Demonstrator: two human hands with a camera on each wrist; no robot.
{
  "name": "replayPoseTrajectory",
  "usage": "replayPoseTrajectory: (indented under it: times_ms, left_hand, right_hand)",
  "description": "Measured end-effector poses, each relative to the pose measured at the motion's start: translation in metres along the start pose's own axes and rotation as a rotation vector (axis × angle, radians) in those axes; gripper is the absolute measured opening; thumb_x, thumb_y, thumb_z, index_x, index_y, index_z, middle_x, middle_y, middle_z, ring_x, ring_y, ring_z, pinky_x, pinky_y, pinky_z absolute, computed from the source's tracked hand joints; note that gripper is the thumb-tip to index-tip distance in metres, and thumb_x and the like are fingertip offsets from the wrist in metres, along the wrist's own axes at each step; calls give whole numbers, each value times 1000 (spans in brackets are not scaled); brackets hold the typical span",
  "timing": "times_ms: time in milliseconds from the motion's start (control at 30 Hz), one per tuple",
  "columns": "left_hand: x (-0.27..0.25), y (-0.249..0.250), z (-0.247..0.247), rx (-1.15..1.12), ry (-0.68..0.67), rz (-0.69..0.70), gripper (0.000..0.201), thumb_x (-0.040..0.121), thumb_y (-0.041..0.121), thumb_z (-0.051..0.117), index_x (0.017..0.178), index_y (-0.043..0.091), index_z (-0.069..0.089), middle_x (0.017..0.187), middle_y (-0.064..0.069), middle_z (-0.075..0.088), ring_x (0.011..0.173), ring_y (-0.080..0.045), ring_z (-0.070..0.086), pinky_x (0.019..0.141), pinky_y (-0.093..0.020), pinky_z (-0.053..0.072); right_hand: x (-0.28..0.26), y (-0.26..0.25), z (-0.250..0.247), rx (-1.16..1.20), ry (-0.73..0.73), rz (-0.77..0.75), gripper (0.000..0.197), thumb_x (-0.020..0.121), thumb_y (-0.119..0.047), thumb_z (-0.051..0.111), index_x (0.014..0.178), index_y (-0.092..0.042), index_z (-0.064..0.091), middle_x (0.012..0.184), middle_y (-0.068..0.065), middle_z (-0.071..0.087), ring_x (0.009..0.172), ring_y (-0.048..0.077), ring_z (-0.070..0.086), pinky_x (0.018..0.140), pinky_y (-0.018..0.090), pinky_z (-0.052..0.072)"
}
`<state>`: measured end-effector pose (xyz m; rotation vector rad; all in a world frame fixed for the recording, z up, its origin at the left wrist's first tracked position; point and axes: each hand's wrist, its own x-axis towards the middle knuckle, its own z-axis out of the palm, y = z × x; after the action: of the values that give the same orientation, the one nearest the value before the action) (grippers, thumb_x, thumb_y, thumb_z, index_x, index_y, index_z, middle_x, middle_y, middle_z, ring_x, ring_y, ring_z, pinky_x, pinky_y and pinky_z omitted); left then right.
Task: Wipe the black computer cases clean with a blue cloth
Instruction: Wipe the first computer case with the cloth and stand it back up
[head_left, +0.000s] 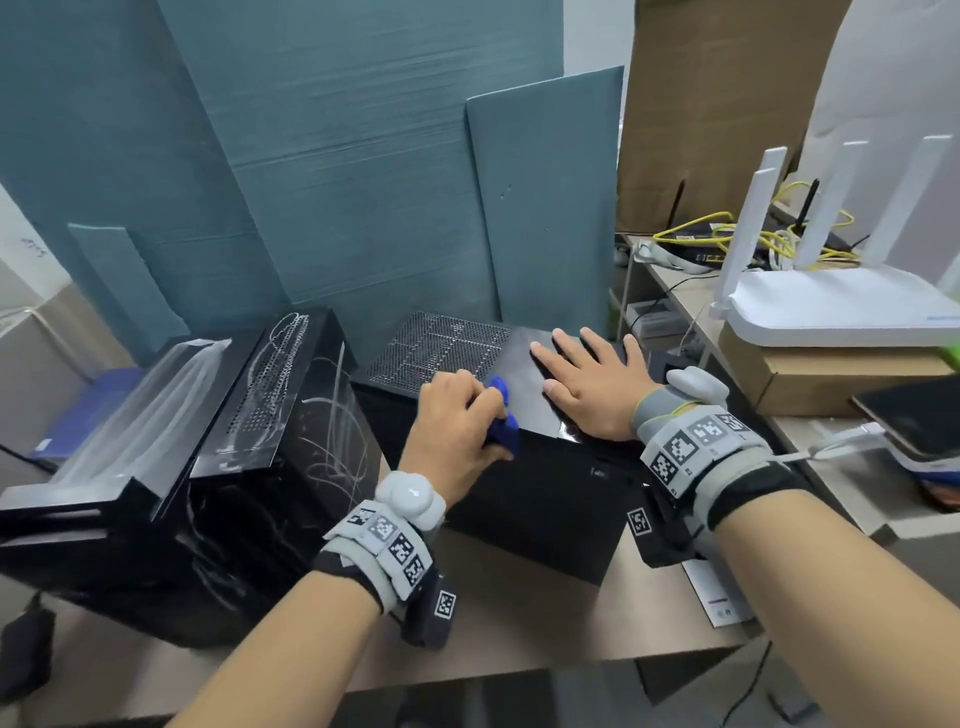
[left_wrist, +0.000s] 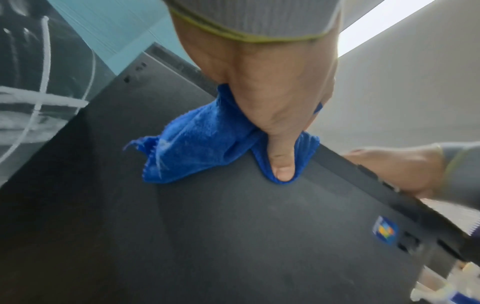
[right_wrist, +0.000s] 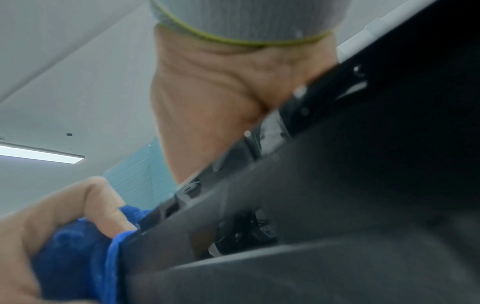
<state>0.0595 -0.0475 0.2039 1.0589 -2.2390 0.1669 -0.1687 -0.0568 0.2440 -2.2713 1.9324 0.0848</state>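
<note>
The left hand (head_left: 457, 421) held the soft, light blue cloth (left_wrist: 205, 142) bunched in its curled fingers at the front top edge of the smaller black computer case (head_left: 524, 499) on the bench, while the right hand (head_left: 592, 384) lay flat and open on top, likely steadying the heavy, stiff box.

- The right hand (right_wrist: 221, 98), seen from below the wrist, rests its palm over the upper edge of a black computer case (right_wrist: 337, 195) that fills the right and lower frame.
- At the lower left corner, the left hand (right_wrist: 52, 222) grips a blue cloth (right_wrist: 75, 259) bunched against the case's edge.
- Behind: a lit ceiling light (right_wrist: 39, 153) and a teal panel (right_wrist: 137, 176).
</note>
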Motion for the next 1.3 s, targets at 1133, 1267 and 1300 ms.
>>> replayPoseTrajectory:
  times_ms: [1133,1267,1300]
  left_hand:
    - [41,-61,-29,-53,-84,-310,33,83,18,54,101,22,81,85,-3,76,82,-31,65,81,-36,52]
    - [41,-9,-21,-215,-194,12,36,81,6,57,104,20,81,85,6,74,76,-8,53,85,-10,34]
    - [42,-11,-24,-219,-209,16,35,83,4,59,105,21,80,87,7,75,76,-6,52,84,-7,34]
  right_hand:
    - [-2,-1,1,-4,32,4,64,106,-53,15,162,-29,-2,170,-3,-8,156,17,-10,122,59,-4]
    - [-1,4,-1,11,26,5,64,106,-53,16,163,-30,-1,171,-3,-7,156,17,-10,123,58,-4]
    - [-2,4,-1,12,30,1,64,106,-53,16,163,-30,-1,171,-3,-7,156,17,-9,123,58,-4]
